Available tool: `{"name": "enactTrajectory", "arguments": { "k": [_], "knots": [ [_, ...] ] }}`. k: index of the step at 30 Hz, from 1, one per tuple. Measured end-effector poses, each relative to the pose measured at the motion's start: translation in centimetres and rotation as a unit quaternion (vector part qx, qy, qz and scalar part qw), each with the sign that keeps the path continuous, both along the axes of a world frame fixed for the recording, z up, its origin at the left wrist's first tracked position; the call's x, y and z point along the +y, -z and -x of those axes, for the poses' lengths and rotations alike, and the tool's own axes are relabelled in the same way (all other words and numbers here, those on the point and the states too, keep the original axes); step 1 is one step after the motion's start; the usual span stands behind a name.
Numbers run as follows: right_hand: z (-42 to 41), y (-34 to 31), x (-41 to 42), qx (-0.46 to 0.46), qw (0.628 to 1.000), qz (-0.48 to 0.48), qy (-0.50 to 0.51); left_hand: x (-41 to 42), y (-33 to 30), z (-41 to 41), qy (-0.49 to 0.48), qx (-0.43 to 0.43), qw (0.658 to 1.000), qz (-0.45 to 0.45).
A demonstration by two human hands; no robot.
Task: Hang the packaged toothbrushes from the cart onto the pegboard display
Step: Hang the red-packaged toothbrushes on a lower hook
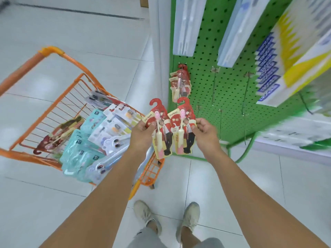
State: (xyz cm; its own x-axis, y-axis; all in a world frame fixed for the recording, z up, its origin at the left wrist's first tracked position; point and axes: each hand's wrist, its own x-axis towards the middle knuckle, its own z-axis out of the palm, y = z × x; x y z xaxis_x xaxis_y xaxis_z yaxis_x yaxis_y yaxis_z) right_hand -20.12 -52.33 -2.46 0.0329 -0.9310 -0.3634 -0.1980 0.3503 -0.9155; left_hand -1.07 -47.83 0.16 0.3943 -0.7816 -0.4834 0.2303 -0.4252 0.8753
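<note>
My left hand (143,133) pinches a red toothbrush package (162,133) with a hook-shaped top. Beside it, my right hand (204,130) pinches a second, matching red package (184,131) by its right edge. Both packages are upright, side by side, in front of the green pegboard (231,90). Several matching red packages (180,83) hang on a peg at the board's left edge. The orange cart (53,108) at the left holds several more toothbrush packages (100,133) in teal, white and red.
Bare metal pegs (214,85) stick out of the board right of the hung red packages. Pale blue packs (188,24) and yellow-and-blue boxes (279,65) hang higher up. A white pillar (159,51) borders the board's left edge. My feet stand on the white tiled floor.
</note>
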Motion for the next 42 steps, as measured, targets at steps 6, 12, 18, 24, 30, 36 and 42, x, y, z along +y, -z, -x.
{"name": "enactTrajectory", "arguments": {
  "k": [6, 12, 18, 24, 30, 36, 42],
  "knots": [
    [0.1, 1.4, -1.6, 0.044, 0.999, 0.000, -0.032, 0.2, 0.6, -0.3, -0.068, -0.060, 0.996, 0.013],
    [-1.3, 2.8, -2.8, 0.065, 0.998, -0.012, 0.001, -0.8, 1.0, -1.5, -0.042, -0.015, 0.999, 0.017],
    [-2.7, 3.7, -6.0, 0.110, 0.993, -0.032, -0.002, -2.5, 1.7, -1.7, 0.013, -0.007, 1.000, 0.003],
    [-4.3, 4.1, -10.4, 0.110, 0.993, -0.043, 0.022, -3.8, 2.1, -1.6, 0.026, -0.014, 1.000, 0.004],
    [-5.4, 3.8, -13.8, 0.079, 0.993, -0.060, 0.058, -5.5, 1.6, -0.9, 0.043, -0.018, 0.999, 0.017],
    [-4.8, 2.5, -11.6, 0.058, 0.988, -0.114, 0.083, -5.6, 1.4, -0.7, 0.074, -0.011, 0.997, 0.020],
    [-3.6, -1.2, -2.2, -0.074, 0.990, -0.114, 0.036, -4.6, 1.5, -0.4, 0.102, 0.011, 0.994, 0.037]
  ]
}}
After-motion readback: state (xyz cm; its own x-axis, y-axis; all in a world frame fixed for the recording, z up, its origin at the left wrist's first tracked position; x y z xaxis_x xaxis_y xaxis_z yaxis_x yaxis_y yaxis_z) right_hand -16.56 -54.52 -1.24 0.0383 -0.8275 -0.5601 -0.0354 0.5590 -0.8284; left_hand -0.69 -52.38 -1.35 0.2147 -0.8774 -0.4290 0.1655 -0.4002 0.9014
